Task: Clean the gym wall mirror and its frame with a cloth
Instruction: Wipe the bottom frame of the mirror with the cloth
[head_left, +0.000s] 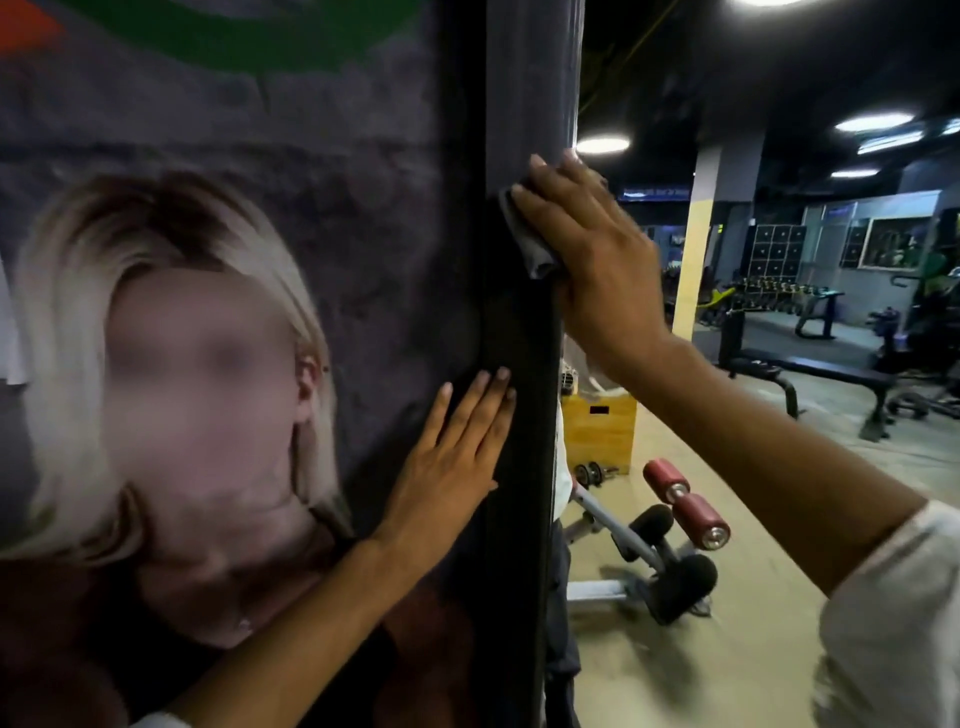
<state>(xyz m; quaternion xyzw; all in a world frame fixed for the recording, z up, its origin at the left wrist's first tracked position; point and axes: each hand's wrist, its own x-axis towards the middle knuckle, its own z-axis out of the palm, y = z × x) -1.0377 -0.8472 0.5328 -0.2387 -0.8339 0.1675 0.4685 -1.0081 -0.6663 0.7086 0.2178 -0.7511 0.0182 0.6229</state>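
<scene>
A dark vertical frame strip (519, 364) runs down the middle, with the mirror (779, 312) to its right reflecting the gym. My right hand (587, 249) lies flat with straight fingers, pressing a grey cloth (530, 244) against the frame's edge high up. Most of the cloth is hidden under the palm. My left hand (452, 462) rests flat and open lower down, on the wall poster (208, 312) right beside the frame, fingertips touching the strip.
The poster with a printed person covers the wall at left. In the mirror I see a sit-up bench with red rollers (675, 514), a yellow wooden box (597, 431), a flat bench (810, 374), dumbbell racks and a pillar (696, 249).
</scene>
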